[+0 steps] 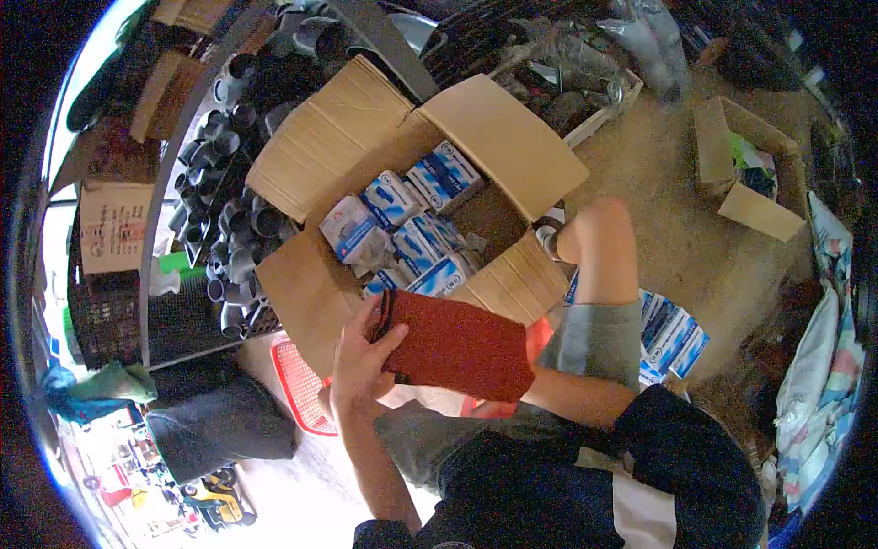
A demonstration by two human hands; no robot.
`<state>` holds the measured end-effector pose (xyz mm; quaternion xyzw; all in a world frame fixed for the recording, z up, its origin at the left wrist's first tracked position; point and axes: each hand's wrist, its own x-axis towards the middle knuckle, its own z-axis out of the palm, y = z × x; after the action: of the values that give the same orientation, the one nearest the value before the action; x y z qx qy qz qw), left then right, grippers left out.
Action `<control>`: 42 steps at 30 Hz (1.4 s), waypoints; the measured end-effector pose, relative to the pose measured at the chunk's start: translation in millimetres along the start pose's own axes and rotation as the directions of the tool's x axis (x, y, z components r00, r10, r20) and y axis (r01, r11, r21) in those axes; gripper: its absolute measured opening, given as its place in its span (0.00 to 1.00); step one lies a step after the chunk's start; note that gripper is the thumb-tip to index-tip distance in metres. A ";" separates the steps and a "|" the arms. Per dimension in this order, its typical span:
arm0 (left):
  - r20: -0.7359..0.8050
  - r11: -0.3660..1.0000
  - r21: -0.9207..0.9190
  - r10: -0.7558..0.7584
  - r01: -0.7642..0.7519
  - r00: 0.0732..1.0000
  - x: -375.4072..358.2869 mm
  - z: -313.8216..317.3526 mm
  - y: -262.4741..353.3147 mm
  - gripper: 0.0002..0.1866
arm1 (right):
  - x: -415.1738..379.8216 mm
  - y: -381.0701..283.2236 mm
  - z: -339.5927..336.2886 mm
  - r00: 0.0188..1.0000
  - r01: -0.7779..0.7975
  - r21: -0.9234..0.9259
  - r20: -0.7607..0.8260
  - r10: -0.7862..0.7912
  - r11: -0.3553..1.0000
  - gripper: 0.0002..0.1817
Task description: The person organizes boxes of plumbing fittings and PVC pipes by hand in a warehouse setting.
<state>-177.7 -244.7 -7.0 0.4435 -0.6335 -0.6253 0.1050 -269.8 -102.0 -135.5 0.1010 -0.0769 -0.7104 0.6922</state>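
Red mat (457,348) clasped in left hand's (361,357) grip above open box (494,137); right hidden.

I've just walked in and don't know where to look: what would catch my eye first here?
Probably the dark red book at the centre, gripped at its near edge by the left hand; the right hand is hidden behind it. Just beyond it, an open cardboard box holds blue-and-white packets, with grey pipe fittings heaped to the left.

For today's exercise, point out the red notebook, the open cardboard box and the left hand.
red notebook (466,348), head view, middle of its cover.
open cardboard box (503,137), head view, its far flap.
left hand (361,357), head view, back of hand.
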 end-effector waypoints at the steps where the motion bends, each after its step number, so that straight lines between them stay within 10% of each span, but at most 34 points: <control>1: -0.013 1.000 0.015 0.009 -0.009 1.000 5.8 -3.4 -10.1 0.28 | 6.4 0.9 29.7 0.986 -0.062 0.202 0.161 0.029 0.977 0.27; 6: 0.070 0.985 -0.129 -0.108 0.116 0.992 29.7 2.4 -1.5 0.27 | 27.6 -32.8 54.8 0.969 -0.193 0.466 0.231 0.092 0.863 0.29; 11: 0.038 0.839 0.540 0.059 -0.070 0.998 131.3 0.2 -50.9 0.22 | 15.7 -78.1 10.2 0.998 -0.068 0.339 0.021 0.065 0.938 0.28; 15: 0.220 0.726 0.670 0.005 -0.155 0.975 285.9 46.2 -71.9 0.25 | -5.4 -126.4 4.0 0.992 0.026 0.258 -0.123 0.006 0.966 0.27; 22: 0.035 0.677 0.722 0.170 -0.143 0.985 500.1 153.5 -260.7 0.41 | -22.5 -168.3 -5.2 0.975 0.094 0.329 -0.222 -0.019 0.940 0.26; 26: -0.038 0.252 0.968 0.116 0.007 0.992 527.5 169.9 -307.9 0.41 | -23.8 -178.7 -9.3 0.972 0.096 0.365 -0.237 -0.007 0.926 0.25; 30: -0.022 -0.228 0.959 0.539 0.171 0.842 566.1 178.7 -381.9 0.38 | -20.8 -183.5 -13.3 0.971 0.095 0.412 -0.240 0.008 0.906 0.24; 32: -0.049 -0.248 0.902 0.755 0.354 0.654 598.7 172.9 -416.1 0.37 | -22.8 -183.7 -10.2 0.971 0.089 0.430 -0.239 0.018 0.898 0.23; 35: -0.109 0.045 0.994 0.339 0.100 0.934 570.7 171.2 -359.0 0.38 | -24.1 -186.6 -7.9 0.973 0.083 0.441 -0.231 0.024 0.894 0.22; 42: -0.109 0.286 0.953 0.029 0.096 0.994 477.6 169.1 -319.2 0.44 | -24.0 -192.4 -2.4 0.981 0.060 0.480 -0.191 0.037 0.875 0.21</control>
<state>-435.8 -401.7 -524.0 0.4637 -0.8655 -0.1010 -0.1605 -454.9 -72.2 -184.8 0.3401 -0.1834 -0.6594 0.6448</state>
